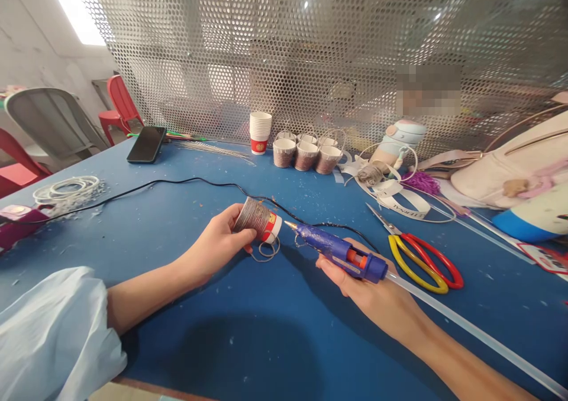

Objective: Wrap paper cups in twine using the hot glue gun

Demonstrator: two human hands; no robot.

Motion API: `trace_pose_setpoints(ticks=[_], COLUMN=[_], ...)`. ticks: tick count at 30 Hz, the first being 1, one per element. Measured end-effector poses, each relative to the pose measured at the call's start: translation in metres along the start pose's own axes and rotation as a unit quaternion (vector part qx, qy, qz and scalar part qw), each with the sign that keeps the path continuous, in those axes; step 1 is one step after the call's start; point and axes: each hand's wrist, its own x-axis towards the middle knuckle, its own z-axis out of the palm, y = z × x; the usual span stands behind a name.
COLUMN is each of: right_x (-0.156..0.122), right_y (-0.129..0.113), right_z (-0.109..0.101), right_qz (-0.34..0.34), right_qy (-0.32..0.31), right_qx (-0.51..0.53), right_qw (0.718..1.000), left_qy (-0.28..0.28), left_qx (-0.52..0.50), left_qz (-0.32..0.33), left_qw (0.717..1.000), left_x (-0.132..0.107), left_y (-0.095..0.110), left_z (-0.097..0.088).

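Note:
My left hand (235,230) is closed round a small paper cup (257,219) tipped on its side. Grey-brown cord winds round most of the cup, leaving a red and white band bare at the right end. A loose loop of cord (267,251) hangs below that end. In my right hand (359,283) is a blue hot glue gun (332,246), its metal nozzle pointing left, close to the bare end of the cup. A long clear glue stick (470,324) runs out of the gun's back. Whether nozzle and cup touch I cannot tell.
Scissors (417,253) lie right of the glue gun. A black cable (195,179) crosses the blue table. Several wrapped cups (306,152) and a stack of paper cups (260,132) stand behind, near a phone (147,144), white ribbon (402,200), a bottle (399,141) and a bag (510,152).

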Motion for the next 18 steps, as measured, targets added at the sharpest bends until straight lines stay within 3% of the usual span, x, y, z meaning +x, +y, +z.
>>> trace_pose_setpoints(ticks=[14,18], right_x=[0.0030,0.0022], right_y=[-0.0007,-0.0030], right_z=[-0.0031,-0.0032], right_qz=[-0.015,-0.002], right_qy=[-0.019,0.006], right_qx=[0.004,-0.003], right_qw=[1.000,1.000], left_qy=[0.006,0.003], left_qx=[0.013,0.013], left_qz=[-0.006,-0.005], left_qw=[1.000,1.000], left_x=[-0.0005,-0.0007], left_y=[0.0031,0.0027], left_z=[-0.0001,0.0000])
